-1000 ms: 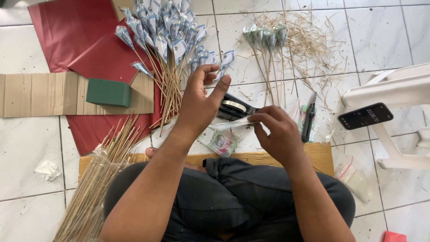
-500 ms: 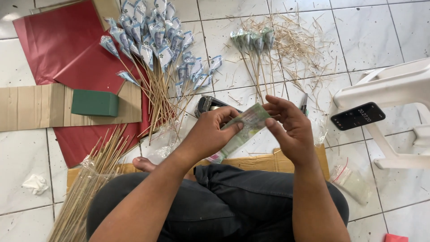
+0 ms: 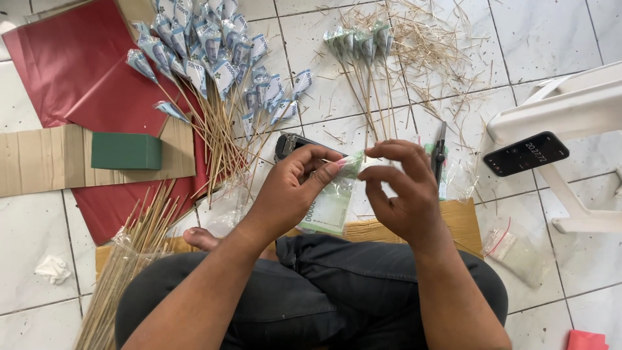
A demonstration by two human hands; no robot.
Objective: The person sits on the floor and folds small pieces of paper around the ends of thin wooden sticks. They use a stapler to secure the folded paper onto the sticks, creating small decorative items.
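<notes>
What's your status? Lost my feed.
Left hand and right hand pinch green banknote at its top. Phone apart, right. Nothing in the way.

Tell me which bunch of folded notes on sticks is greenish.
The smaller bunch, up by the loose straw; the big bunch by the red paper is bluish.

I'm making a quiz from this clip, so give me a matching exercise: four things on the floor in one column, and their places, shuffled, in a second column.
Things
1. green foam block
2. black phone
3. greenish banknote
4. bag of plain sticks

Places
A. on the white plastic stool
B. pinched between the left hand and the right hand
C. on the cardboard strip
D. beside the person's left knee

Pairs: 1-C, 2-A, 3-B, 4-D
</notes>
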